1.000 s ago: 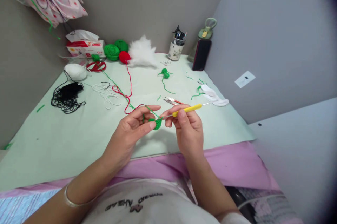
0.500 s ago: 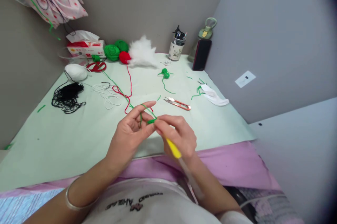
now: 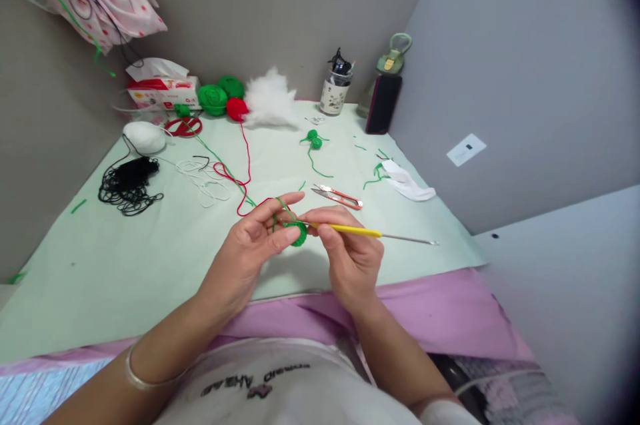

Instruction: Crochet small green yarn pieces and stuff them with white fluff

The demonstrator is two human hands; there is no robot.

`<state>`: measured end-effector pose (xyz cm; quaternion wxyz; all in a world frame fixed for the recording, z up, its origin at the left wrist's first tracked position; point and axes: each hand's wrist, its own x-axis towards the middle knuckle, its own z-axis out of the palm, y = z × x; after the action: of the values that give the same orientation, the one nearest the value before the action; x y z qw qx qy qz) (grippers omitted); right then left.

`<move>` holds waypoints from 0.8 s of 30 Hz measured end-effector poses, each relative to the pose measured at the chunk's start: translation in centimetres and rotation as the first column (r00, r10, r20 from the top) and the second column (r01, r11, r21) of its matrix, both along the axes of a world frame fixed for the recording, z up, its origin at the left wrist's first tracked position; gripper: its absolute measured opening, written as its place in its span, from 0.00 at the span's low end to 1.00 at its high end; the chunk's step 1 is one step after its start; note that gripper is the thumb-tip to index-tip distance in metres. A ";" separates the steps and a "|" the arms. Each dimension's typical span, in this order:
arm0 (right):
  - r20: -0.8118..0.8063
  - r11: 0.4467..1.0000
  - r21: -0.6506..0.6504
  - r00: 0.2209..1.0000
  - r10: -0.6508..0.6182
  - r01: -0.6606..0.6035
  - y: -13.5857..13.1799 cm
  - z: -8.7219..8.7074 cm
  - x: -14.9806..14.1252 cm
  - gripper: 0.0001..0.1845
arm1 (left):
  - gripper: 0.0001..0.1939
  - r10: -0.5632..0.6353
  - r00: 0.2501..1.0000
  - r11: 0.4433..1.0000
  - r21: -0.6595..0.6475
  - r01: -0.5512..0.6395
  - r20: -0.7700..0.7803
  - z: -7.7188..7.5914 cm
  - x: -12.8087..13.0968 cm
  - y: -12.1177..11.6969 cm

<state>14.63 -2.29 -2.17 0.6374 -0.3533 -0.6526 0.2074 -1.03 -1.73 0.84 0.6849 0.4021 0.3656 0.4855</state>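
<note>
My left hand (image 3: 253, 238) pinches a small round piece of green crochet (image 3: 299, 234) between thumb and fingers. Green yarn (image 3: 286, 208) runs over its raised index finger and trails back across the table. In my right hand (image 3: 353, 255) is a crochet hook (image 3: 357, 230) with a yellow handle, held like a pen. One metal end of the hook reaches the top edge of the green piece; the other points out to the right. Whether the tip sits inside a stitch is too small to tell. Orange-handled thread snips (image 3: 340, 197) lie just beyond my right hand.
Behind are green yarn balls (image 3: 213, 100), a red ball (image 3: 237, 108), white stuffing (image 3: 270, 98) and a tissue box (image 3: 165, 92). Black yarn (image 3: 130, 185) lies left. Two small green balls (image 3: 314, 139) lie mid-table. A phone (image 3: 384, 105) leans against a bottle (image 3: 391, 64) at right.
My right hand turned inward, swinging the hook's handle down toward me, then turned back so the hook points right again. The green crochet piece tilted and now faces up. The snips came into full view.
</note>
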 end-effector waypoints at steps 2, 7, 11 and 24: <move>0.159 0.987 0.143 0.983 -0.097 0.074 -0.2 -0.2 0.0 0.14 | 0.22 0.041 0.999 0.998 -0.042 -0.040 0.016 0.0 0.1 0.0; 0.278 0.936 0.325 0.933 -0.230 0.134 -0.2 -0.1 0.4 0.17 | 0.19 -0.074 0.978 0.964 -0.238 0.121 0.197 -0.3 -0.3 0.7; -0.132 0.999 0.000 0.990 -0.042 0.042 0.2 0.3 0.7 0.11 | 0.15 -0.056 0.978 0.972 -0.212 0.099 0.203 -0.4 -0.8 0.9; -0.376 0.926 -0.291 0.919 0.121 -0.241 0.8 0.2 0.7 0.14 | 0.12 0.018 0.995 0.998 0.061 -0.012 -0.098 -0.9 -0.7 -0.1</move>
<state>15.28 -1.54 -2.00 0.6528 -0.3498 -0.5142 0.4327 -1.76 -1.84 -0.02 0.6498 0.4432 0.3874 0.4810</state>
